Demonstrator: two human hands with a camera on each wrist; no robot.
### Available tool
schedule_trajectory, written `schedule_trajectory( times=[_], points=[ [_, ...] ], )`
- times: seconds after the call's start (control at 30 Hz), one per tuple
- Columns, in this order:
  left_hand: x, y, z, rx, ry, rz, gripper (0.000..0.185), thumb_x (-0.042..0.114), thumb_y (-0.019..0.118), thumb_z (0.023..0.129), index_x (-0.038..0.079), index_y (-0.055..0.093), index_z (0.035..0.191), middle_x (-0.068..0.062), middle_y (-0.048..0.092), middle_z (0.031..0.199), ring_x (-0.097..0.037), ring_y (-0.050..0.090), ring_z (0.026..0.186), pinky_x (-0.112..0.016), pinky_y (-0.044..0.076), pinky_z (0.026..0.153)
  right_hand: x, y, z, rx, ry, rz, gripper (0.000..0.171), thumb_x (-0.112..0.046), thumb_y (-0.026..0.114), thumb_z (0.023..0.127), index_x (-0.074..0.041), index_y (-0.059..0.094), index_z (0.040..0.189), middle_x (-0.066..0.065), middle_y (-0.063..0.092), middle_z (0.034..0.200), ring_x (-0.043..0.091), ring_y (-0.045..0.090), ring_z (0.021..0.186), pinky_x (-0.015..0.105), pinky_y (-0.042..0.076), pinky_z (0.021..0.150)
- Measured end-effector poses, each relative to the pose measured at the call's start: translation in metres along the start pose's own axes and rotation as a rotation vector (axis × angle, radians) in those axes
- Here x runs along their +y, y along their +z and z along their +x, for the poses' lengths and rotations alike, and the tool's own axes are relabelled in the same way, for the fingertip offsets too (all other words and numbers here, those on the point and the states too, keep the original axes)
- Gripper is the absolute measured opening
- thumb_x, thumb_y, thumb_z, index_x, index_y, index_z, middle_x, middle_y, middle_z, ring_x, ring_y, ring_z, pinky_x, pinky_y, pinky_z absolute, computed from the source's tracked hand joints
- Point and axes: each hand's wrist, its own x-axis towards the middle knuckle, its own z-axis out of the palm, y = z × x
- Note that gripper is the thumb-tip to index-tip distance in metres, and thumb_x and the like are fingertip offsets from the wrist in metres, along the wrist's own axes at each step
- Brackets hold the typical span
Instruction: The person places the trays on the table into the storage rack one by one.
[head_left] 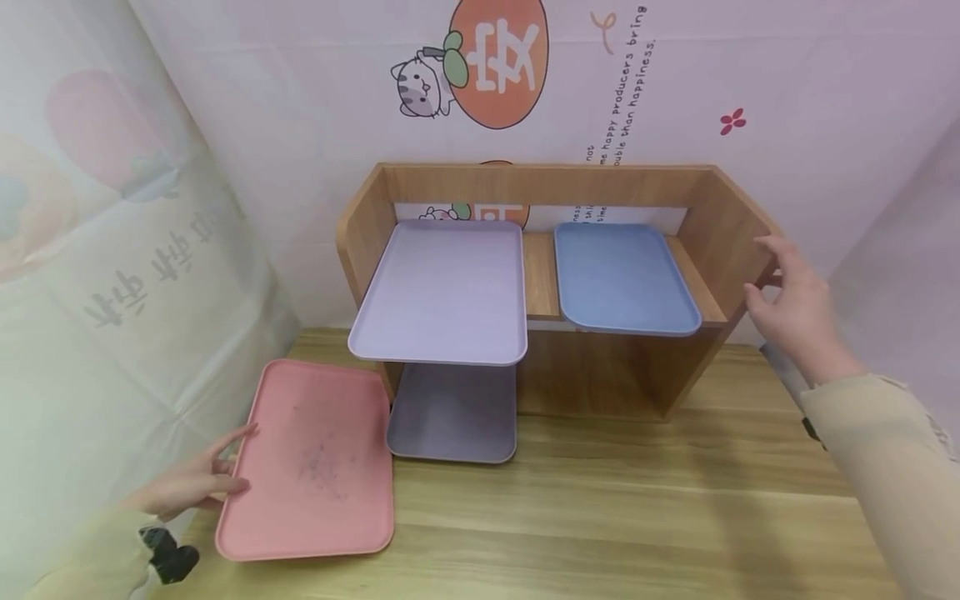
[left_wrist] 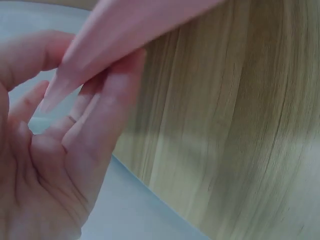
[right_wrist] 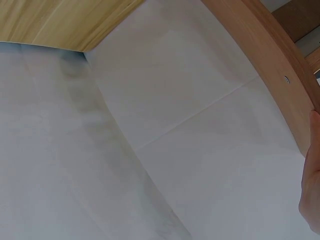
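Note:
My left hand (head_left: 191, 482) pinches the left edge of a pink tray (head_left: 322, 467), thumb on top and fingers beneath. In the left wrist view the pink tray (left_wrist: 125, 35) slants up from between the thumb and fingers of the left hand (left_wrist: 75, 130). Dark smudges mark the middle of its face. At the right, my right hand (head_left: 798, 312) grips the front edge of the wooden shelf's side panel (head_left: 738, 242). Only part of the right hand (right_wrist: 311, 180) shows in the right wrist view, against the end of the panel (right_wrist: 280, 75).
On the shelf's upper board lie a lavender tray (head_left: 446, 292) and a blue tray (head_left: 622, 275), both jutting over the front. A grey-purple tray (head_left: 453, 417) sits underneath at the left, beside the pink one. Printed cloth (head_left: 300, 100) hangs behind the wood-grain table (head_left: 600, 508).

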Motion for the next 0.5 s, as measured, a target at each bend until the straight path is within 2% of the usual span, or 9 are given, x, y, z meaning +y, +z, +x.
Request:
schedule_trajectory(
  times=[0.1, 0.17, 0.3, 0.37, 0.5],
  points=[
    [0.0011, 0.0024, 0.0029, 0.007, 0.002, -0.001, 0.096, 0.0, 0.052, 0.092, 0.018, -0.023, 0.148, -0.008, 0.065, 0.114, -0.022, 0.068, 0.092, -0.047, 0.057, 0.077, 0.0004, 0.0004, -0.0002, -0.003, 0.004, -0.007, 0.062, 0.001, 0.052, 0.088, -0.007, 0.029, 0.145, 0.034, 0.046, 0.119, 0.056, 0.05, 0.103, 0.008, 0.031, 0.047],
    [0.0024, 0.0052, 0.0048, 0.02, 0.002, 0.011, 0.097, -0.002, 0.053, 0.09, 0.006, -0.029, 0.142, -0.016, 0.062, 0.117, -0.022, 0.068, 0.092, -0.048, 0.057, 0.076, 0.0005, 0.0007, -0.0002, -0.01, 0.012, -0.013, 0.062, 0.0, 0.052, 0.088, -0.008, 0.028, 0.145, 0.034, 0.046, 0.119, 0.056, 0.049, 0.104, 0.009, 0.031, 0.047],
    [0.0056, 0.0101, 0.0066, 0.077, -0.05, 0.077, 0.099, -0.003, 0.056, 0.087, 0.001, -0.026, 0.142, -0.038, 0.049, 0.123, -0.023, 0.067, 0.093, -0.047, 0.058, 0.076, 0.0008, 0.0007, -0.0008, -0.024, 0.015, -0.013, 0.063, 0.0, 0.051, 0.088, -0.008, 0.027, 0.146, 0.034, 0.045, 0.12, 0.056, 0.049, 0.105, 0.008, 0.031, 0.049],
    [0.0064, 0.0111, 0.0064, 0.09, -0.074, 0.093, 0.099, -0.001, 0.057, 0.087, 0.0, -0.025, 0.142, -0.043, 0.042, 0.127, -0.024, 0.067, 0.093, -0.047, 0.058, 0.076, 0.0006, 0.0006, -0.0014, -0.023, 0.01, -0.01, 0.063, 0.001, 0.051, 0.088, -0.008, 0.027, 0.145, 0.034, 0.045, 0.119, 0.055, 0.049, 0.104, 0.009, 0.032, 0.05],
    [0.0022, 0.009, 0.0031, 0.067, -0.054, 0.034, 0.098, 0.002, 0.058, 0.09, 0.004, -0.025, 0.143, -0.031, 0.049, 0.128, -0.024, 0.067, 0.094, -0.047, 0.057, 0.077, -0.0006, 0.0005, -0.0013, -0.026, 0.014, -0.015, 0.064, 0.0, 0.051, 0.087, -0.009, 0.027, 0.146, 0.034, 0.045, 0.119, 0.055, 0.049, 0.104, 0.009, 0.032, 0.051]
  ],
)
